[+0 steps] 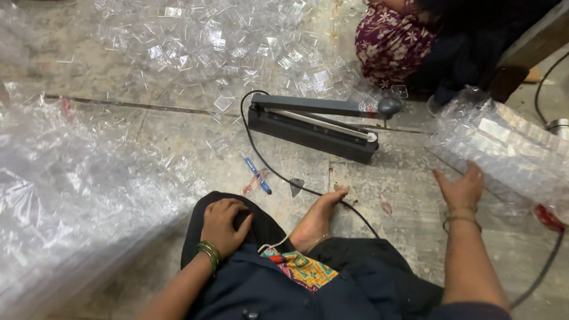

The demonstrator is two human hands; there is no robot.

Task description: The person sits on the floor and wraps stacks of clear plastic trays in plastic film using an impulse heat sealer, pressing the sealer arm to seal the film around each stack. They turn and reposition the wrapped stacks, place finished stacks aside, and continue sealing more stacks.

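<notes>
I sit on the floor with one bare foot (316, 220) stretched forward. My left hand (223, 226) rests curled on my knee, green bangles on the wrist, holding nothing. My right hand (460, 188) reaches out to the right and touches the near edge of a clear plastic bag (510, 151) stuffed with small transparent packets. A dark impulse heat sealer (312, 125) lies on the floor ahead of me, its arm down, knob at the right end.
A heap of small clear packets (207, 41) covers the floor at the back. A large crumpled plastic sheet (65, 195) fills the left. The sealer's black cord (278, 175) crosses past a blue pen (256, 174). Another person in floral cloth (394, 41) sits at the back right.
</notes>
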